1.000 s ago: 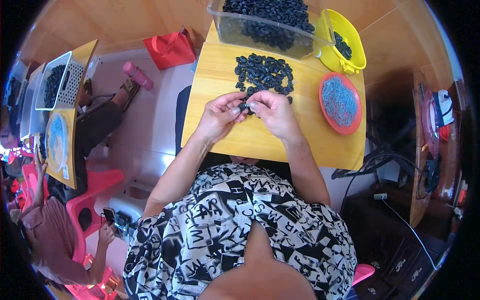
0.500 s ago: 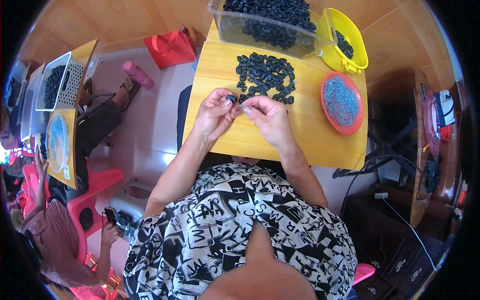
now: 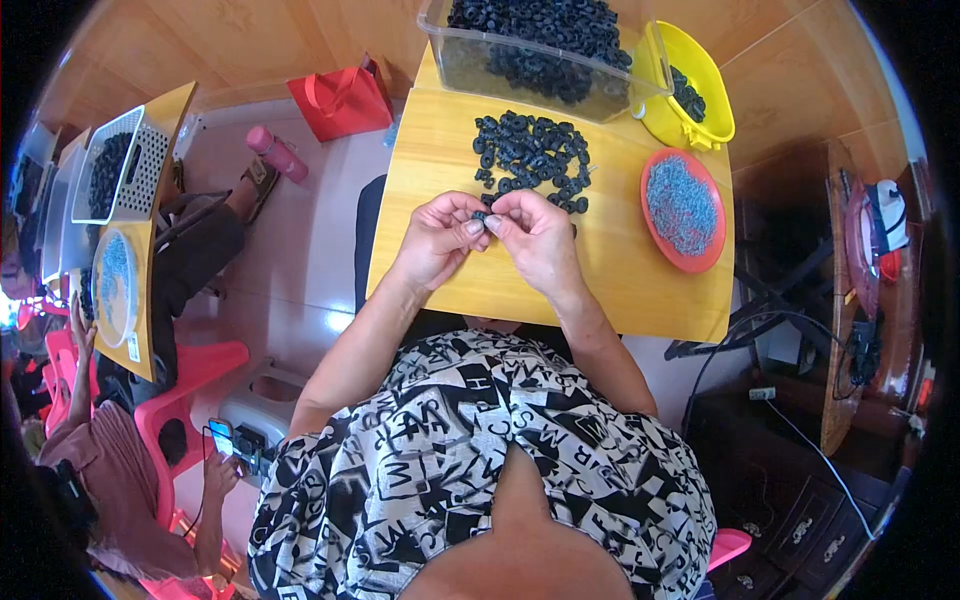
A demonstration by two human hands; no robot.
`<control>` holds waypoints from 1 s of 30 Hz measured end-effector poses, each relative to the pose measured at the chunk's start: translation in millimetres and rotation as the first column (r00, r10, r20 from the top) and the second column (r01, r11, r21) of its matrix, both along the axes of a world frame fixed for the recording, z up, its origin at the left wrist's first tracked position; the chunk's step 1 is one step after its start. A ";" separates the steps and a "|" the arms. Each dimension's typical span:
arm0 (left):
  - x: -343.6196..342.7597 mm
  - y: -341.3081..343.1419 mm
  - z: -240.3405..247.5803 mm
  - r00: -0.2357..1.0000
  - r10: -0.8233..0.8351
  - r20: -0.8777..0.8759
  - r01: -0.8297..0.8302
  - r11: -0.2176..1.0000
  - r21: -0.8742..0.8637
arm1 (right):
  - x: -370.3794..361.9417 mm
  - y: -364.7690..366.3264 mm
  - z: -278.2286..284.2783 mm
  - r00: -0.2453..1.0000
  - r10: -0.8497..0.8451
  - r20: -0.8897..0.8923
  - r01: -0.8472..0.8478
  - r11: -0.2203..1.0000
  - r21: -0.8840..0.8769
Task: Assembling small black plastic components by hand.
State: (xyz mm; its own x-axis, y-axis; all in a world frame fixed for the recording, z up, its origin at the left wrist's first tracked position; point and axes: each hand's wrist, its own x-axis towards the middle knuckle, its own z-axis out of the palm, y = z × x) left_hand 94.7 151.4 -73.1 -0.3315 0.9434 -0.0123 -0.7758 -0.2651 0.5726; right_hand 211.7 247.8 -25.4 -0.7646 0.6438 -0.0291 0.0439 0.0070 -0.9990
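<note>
Over the near part of the yellow wooden table [image 3: 640,300], my two hands meet at the fingertips. My left hand [image 3: 440,243] pinches a small black ring-shaped plastic part [image 3: 479,216]. My right hand [image 3: 538,242] is closed in a pinch against the same part; whatever sits between its fingertips is too small and covered to name. Just beyond my fingers lies a loose spread of similar black parts [image 3: 530,150]. To the right, a red-orange plate [image 3: 712,245] carries a heap of tiny silvery-blue metal pieces [image 3: 682,205].
A clear plastic bin [image 3: 530,75] full of black parts stands at the table's far edge. Beside it is a yellow basin [image 3: 712,75] with more parts. At left, another person [image 3: 120,480] sits by a second table with a white basket [image 3: 140,180]. A red bag [image 3: 342,100] stands on the floor.
My hands have come together, and the right fingertips now touch the black part in the left. A small shiny piece seen at my right fingertips is now hidden. The other person's phone screen has lit up.
</note>
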 end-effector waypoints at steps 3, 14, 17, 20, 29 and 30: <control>-1.9 -0.1 -0.9 0.999 0.002 -0.038 -0.002 1.000 -0.011 | -1.4 2.3 -6.8 0.999 -0.033 0.000 0.033 0.994 0.101; -9.3 -0.7 -0.8 0.963 0.039 0.268 -0.052 0.998 0.040 | -37.4 42.8 8.9 0.936 -0.066 0.345 -0.256 0.545 0.799; -7.8 0.3 1.9 0.957 0.043 0.287 -0.059 0.997 0.047 | -49.2 38.1 11.5 0.835 -0.090 0.542 -0.461 0.422 0.781; -7.3 0.5 2.7 0.960 0.025 0.280 -0.047 0.996 0.071 | -56.8 38.9 7.9 0.787 -0.091 0.611 -0.537 0.388 0.749; -8.4 1.6 -1.6 0.963 0.014 0.269 -0.035 0.997 0.073 | -37.0 48.5 13.3 0.966 0.033 0.255 -0.149 0.880 0.451; -8.7 1.4 -1.9 0.962 0.013 0.273 -0.034 0.997 0.072 | -31.8 45.7 16.4 0.965 0.101 0.243 -0.140 0.979 0.151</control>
